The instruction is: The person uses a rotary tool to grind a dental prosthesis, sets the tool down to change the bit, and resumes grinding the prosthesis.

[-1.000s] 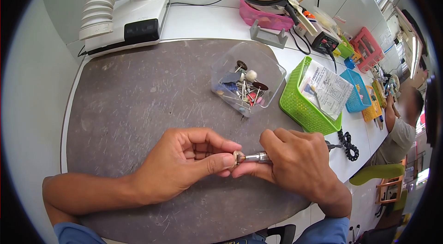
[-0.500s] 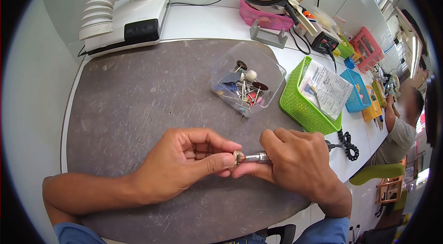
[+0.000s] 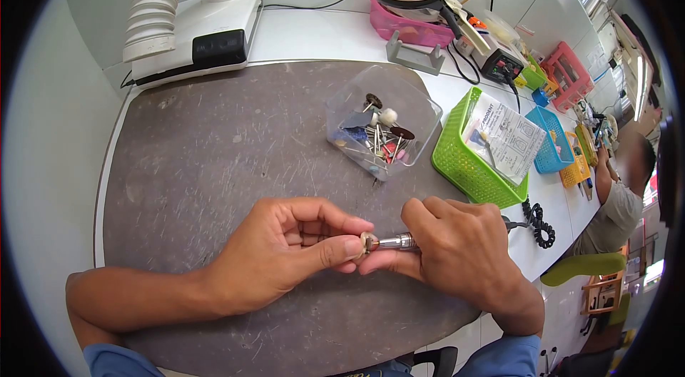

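Between the thumb and fingertips of my left hand [image 3: 296, 252] is a small pale piece [image 3: 368, 241], partly hidden by the fingers. My right hand [image 3: 460, 252] is wrapped round a metal rotary handpiece [image 3: 399, 242], whose narrow tip points left and meets the small piece. The right thumb lies below the handpiece, close to the left fingertips. Both hands are just above a grey-brown mat [image 3: 214, 163]. Beyond them stands a clear plastic box [image 3: 342, 102] with several burs, discs and a white polishing tip inside.
A green basket [image 3: 474, 174] with a printed packet stands right of the clear box. Blue [image 3: 553, 156] and orange baskets follow. A white unit with a hose [image 3: 153, 13] is at back left. A coiled black cord [image 3: 541, 227] hangs at right. Another person [image 3: 621, 206] sits far right.
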`<state>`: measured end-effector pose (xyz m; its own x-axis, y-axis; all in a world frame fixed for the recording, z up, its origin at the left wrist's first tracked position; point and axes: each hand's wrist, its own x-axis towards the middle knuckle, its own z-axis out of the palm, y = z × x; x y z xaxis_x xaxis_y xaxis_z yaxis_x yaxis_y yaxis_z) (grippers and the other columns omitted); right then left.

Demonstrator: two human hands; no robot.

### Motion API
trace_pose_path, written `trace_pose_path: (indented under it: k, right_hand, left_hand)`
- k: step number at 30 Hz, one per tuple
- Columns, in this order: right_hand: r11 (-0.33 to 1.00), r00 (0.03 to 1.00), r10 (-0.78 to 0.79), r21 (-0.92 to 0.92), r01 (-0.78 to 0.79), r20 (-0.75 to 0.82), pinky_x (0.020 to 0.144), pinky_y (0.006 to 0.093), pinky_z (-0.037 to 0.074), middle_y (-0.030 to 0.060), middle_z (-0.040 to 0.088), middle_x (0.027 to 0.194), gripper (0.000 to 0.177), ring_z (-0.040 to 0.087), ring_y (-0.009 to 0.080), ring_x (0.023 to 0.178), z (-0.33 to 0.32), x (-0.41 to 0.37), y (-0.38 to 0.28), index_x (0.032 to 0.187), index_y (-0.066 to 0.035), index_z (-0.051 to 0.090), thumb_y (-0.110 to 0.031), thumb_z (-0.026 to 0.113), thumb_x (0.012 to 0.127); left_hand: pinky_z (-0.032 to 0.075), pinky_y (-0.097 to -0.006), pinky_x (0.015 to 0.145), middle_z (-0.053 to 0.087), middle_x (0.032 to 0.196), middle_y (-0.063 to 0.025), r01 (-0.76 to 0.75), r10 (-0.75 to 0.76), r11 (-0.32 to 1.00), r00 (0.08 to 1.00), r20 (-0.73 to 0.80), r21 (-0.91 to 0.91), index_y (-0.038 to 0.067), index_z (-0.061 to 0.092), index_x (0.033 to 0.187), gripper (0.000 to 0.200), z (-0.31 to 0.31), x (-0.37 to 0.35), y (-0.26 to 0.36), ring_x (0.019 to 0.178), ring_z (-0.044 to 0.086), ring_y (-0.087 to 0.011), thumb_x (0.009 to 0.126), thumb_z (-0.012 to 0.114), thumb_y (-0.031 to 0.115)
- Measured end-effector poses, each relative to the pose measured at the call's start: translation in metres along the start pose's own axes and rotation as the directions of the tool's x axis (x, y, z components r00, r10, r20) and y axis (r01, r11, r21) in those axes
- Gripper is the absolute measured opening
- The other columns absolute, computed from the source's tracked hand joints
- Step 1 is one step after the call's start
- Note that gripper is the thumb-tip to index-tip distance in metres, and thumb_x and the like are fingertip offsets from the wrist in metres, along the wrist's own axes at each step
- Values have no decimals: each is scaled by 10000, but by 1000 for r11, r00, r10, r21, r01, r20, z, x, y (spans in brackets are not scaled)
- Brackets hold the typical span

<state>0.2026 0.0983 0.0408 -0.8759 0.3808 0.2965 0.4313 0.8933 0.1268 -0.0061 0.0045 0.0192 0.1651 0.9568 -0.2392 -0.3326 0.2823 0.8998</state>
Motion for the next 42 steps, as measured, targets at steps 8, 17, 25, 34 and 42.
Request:
trace_pose_path:
  k: [8,17,25,34,42]
  right_hand:
    - [1000,1000,17,-4,-17,-9,361,283,389,9,510,526,639,540,149,404,0,0,1,627,-117,480,-719,643,768]
    - [1000,1000,-3,-23,3,-4,364,281,380,6,503,533,636,543,144,413,-1,-1,-1,626,-119,473,-713,656,762]
    - [996,996,91,9,-91,10,426,329,423,36,490,554,659,573,212,462,-5,-1,-4,669,-88,466,-702,705,666]
    - [999,1000,24,-30,-24,-13,359,283,369,10,500,532,645,543,159,403,0,-2,-1,629,-121,462,-725,650,756]
    - [999,1000,25,-27,-25,-16,357,283,365,9,498,532,642,530,153,397,0,-2,-1,625,-123,460,-722,648,762]
  left_hand:
    - [579,-263,839,698,1051,-145,0,0,1000,1000,9,-11,-54,637,1139,227,0,0,0,896,689,-142,936,668,42]
    - [578,-264,841,700,1049,-146,0,0,1000,1000,11,-10,-52,635,1148,234,0,0,-1,895,689,-141,939,665,48]
    - [579,-258,832,702,1031,-156,-14,15,999,1000,14,-32,-66,625,1155,249,0,1,-2,890,688,-141,932,668,35]
    - [580,-263,839,701,1035,-153,6,-6,1000,1000,0,-19,-61,631,1149,243,0,0,0,896,692,-144,930,672,37]
    - [577,-262,851,699,1053,-152,-1,1,1000,1000,1,-16,-56,635,1146,242,1,0,-1,907,692,-145,926,677,35]
